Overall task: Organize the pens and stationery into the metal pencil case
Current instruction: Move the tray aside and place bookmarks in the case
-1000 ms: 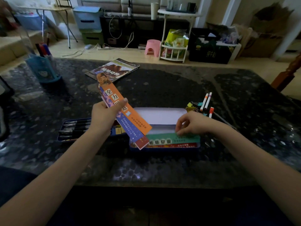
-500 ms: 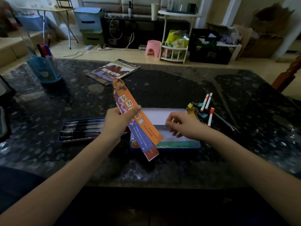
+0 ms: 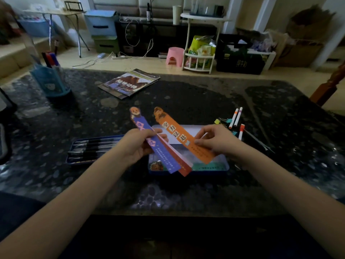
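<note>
I'm seeing bookmarks [image 3: 169,157] and both hands covering most of the open tin's [image 3: 223,166] inside; green card [image 3: 205,166] lying there mostly hidden; small bookmark print unreadable; pen holder [image 3: 49,81] blurring at left; elbows cut off.
</note>
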Demonstrator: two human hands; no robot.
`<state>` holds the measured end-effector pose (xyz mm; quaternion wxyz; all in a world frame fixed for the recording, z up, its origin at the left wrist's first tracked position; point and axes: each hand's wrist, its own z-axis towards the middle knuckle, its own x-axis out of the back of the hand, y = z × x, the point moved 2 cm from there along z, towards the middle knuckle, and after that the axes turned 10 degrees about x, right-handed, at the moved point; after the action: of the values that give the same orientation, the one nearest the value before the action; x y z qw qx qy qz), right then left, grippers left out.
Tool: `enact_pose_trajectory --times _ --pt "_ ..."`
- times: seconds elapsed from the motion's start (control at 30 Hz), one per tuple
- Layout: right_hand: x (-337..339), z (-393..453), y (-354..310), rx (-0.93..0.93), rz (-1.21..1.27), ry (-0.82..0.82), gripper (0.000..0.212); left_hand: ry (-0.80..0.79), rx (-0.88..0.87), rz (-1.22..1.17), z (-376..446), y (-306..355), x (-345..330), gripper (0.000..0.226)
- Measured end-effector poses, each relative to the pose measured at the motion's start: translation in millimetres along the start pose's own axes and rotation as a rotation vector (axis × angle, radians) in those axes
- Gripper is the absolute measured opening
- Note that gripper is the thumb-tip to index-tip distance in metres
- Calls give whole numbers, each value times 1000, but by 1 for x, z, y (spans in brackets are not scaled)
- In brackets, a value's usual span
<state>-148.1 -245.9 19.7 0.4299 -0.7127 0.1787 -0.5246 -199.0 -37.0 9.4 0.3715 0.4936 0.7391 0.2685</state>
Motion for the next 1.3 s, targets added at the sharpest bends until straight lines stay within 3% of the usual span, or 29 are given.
enact_pose_trajectory --times 0.1,0.27,0.37,0.73,0.93,1.1,1.3 --pt "9 5 6 50 -136 1 5 63 -36 -54 -1 13 9 25" --pt "8 5 12 11 -307 -262 6 89 -118 -116 -2 26 25 21" --pt "0 6 15 38 -390 -310 7 94 -125 -113 0 25 26 21" --pt "-11 4 14 40 -464 -453 17 93 -109 24 9 5 15 16" --pt "-14 -1 7 190 -385 -407 10 122 -88 35 11 1 15 20" --pt "-25 -4 0 305 -323 -353 38 154 -106 12 11 1 16 22" --pt "-26 -7 1 347 -207 -330 42 142 -133 -96 10 11 25 19"
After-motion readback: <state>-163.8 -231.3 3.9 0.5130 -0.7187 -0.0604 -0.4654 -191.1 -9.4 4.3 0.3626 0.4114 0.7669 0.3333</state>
